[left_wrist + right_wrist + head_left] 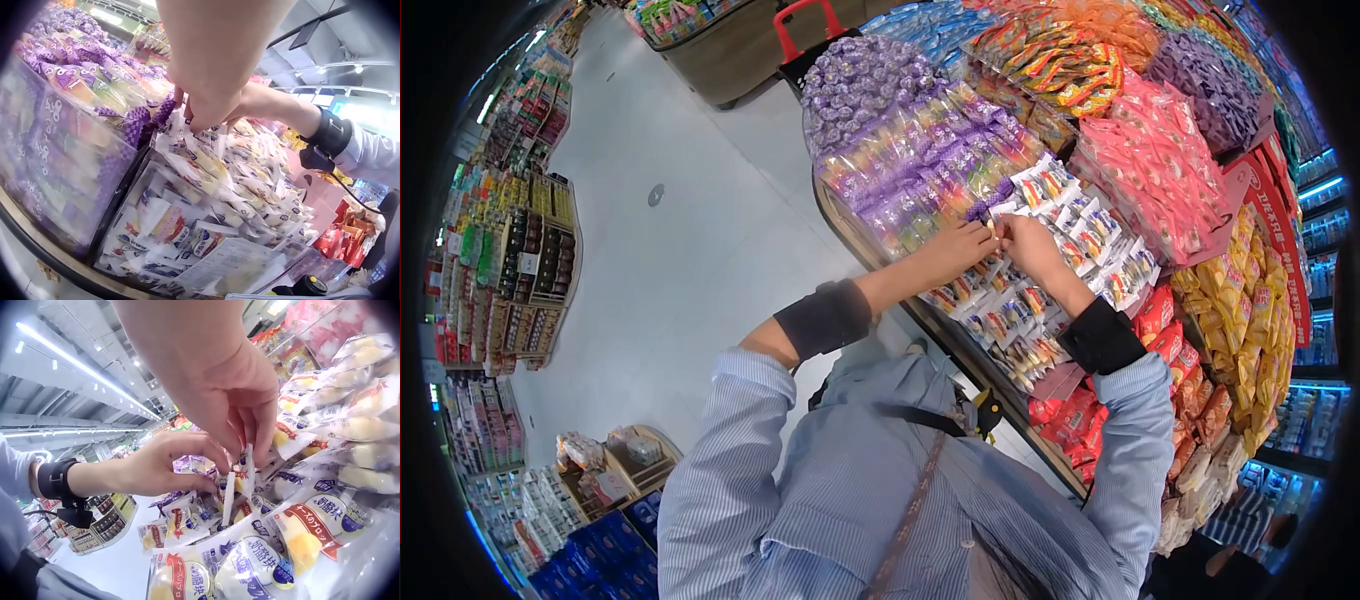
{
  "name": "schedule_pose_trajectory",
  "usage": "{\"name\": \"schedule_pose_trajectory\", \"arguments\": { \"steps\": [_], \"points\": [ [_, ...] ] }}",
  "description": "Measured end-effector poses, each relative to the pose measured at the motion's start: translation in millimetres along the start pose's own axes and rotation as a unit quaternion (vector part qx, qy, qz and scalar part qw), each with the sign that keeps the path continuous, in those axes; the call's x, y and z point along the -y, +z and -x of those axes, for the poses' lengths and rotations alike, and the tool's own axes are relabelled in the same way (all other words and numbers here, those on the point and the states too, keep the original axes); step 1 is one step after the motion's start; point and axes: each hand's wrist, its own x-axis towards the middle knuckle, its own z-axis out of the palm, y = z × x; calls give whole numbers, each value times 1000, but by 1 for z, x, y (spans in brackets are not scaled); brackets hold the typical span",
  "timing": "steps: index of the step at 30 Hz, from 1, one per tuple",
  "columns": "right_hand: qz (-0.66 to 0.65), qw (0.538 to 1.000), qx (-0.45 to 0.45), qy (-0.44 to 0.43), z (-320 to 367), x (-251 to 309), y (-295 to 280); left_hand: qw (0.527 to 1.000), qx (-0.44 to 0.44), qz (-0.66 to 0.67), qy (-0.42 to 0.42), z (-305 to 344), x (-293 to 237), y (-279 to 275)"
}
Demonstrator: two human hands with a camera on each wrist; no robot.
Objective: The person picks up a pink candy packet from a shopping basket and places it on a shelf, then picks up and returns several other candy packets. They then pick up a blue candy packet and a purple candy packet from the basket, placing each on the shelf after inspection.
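**Close work above crinkled plastic**

From here I see the person's left hand (165, 464) and right hand (250, 400) almost meeting, both clamped by thumb and fingertips on a small, clear-and-white plastic packet (242, 482) with red and blue printing. Its stiff white edges stand up between them; I cannot tell whether these belong to one wrapper or two.

Directly under both hands lies a slippery heap of plump, pillow-shaped white-and-clear packets (250, 569), glossy film over pale yellow contents. Ahead and to the left of the left hand sit shiny purple-checked transparent bags (910, 190), soft and lumpy; beyond the right hand, off to its right, rises a mound of smooth pink-and-white wrapped packets (1150, 170). Farther right are puffy yellow foil-like bags (1240, 300), and nearer the body, below the right hand, crumpled red packets (1080, 425).

As for edges, a clear, rigid plastic bin wall (134, 187) stands below the left hand on the person's side, and outside it curves a wooden rim (37, 244) with a dark border. The hands work above that wall, with room overhead but scarcely a gap between their fingertips. Left of the left forearm, past the rim, the smooth grey floor (650, 250) stretches wide open.
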Motion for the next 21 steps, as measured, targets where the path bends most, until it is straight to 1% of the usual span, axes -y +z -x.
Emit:
{"name": "schedule_pose_trajectory", "arguments": {
  "steps": [1,4,5,8,11,14,17,20,21],
  "points": [
    [-10,1000,-12,-2,0,-1,1,1000,-6,-7,4,-1,-1,-1],
    [5,1000,8,6,2,3,2,999,-11,-36,13,-3,-3,-6],
    [9,1000,2,6,3,5,-1,999,-11,-48,15,-3,-3,-9],
    [8,1000,-11,11,12,9,-17,999,15,-18,31,7,-6,-40],
    [-18,1000,-16,11,18,4,-30,996,68,4,59,36,-13,-60],
    [-34,999,-5,19,23,8,-39,982,136,-29,125,60,-20,-55],
    [-23,999,-24,-4,19,9,-39,976,71,-95,184,68,-19,-37],
    [14,1000,-26,3,12,10,-39,977,52,-101,179,69,-15,-25],
    [44,998,-39,-4,10,9,-38,978,50,-96,180,69,-13,-22]
  ]
}}
